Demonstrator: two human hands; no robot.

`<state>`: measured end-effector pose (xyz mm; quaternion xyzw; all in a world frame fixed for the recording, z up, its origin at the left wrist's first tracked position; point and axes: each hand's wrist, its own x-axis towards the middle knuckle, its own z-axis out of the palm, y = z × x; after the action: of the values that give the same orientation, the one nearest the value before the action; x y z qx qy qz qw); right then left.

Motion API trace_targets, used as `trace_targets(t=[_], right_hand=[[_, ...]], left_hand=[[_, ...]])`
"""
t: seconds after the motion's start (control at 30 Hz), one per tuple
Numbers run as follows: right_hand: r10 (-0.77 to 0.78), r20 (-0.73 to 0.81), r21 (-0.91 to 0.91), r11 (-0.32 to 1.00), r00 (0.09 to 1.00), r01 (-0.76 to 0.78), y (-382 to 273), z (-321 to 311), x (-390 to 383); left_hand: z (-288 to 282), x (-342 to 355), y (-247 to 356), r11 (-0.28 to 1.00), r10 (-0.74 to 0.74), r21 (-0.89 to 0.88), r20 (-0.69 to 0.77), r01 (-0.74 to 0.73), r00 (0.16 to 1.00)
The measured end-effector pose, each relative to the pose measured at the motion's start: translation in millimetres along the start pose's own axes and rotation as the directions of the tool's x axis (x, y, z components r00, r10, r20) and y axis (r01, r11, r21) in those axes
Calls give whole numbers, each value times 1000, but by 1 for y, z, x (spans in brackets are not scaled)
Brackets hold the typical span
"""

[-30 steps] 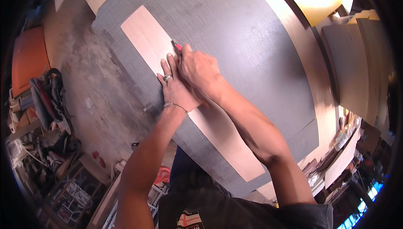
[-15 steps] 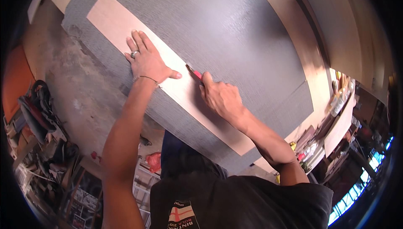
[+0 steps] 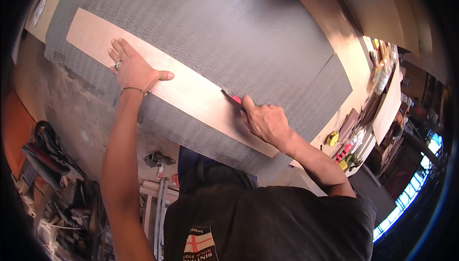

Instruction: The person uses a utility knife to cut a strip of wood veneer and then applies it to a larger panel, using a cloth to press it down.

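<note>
here, left fingers [image 3: 126, 48] spread on strip [image 3: 191, 91]; right fingers [image 3: 247, 103] gripping red knife [image 3: 236, 99]; shirt [image 3: 287, 222] lettered

We look steeply down from the head through the left fisheye. The strip [image 3: 191, 91] lies near below us, the shirt [image 3: 291, 222] along our lower edge.

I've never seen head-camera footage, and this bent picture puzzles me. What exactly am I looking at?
There is no machine here, just a person working bare-handed. The view comes from a wide fisheye camera worn on the head and looking down, so straight edges bend. A pale strip lies on a large grey sheet. The left hand rests spread on the strip; the right hand holds a red tool, its thin dark tip at the strip's far edge.
</note>
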<state>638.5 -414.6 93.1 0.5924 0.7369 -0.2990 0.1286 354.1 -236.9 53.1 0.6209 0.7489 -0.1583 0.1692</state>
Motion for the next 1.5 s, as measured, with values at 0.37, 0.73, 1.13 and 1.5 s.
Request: trace_targets(t=[0.37, 0.73, 1.13, 1.5], right_hand=[[-68, -132, 1, 998, 989, 69, -1, 8, -7], [-34, -95, 17, 999, 995, 36, 14, 26, -17], [49, -52, 43, 998, 997, -47, 93, 69, -143], [105, -46, 22, 994, 993, -104, 112, 83, -183]], left_hand=[[41, -81, 27, 985, 169, 49, -107, -165, 980], [62, -101, 82, 977, 62, 208, -51, -51, 997], [67, -104, 79, 993, 112, 58, -95, -107, 989], [66, -105, 77, 992, 124, 43, -98, -120, 987]])
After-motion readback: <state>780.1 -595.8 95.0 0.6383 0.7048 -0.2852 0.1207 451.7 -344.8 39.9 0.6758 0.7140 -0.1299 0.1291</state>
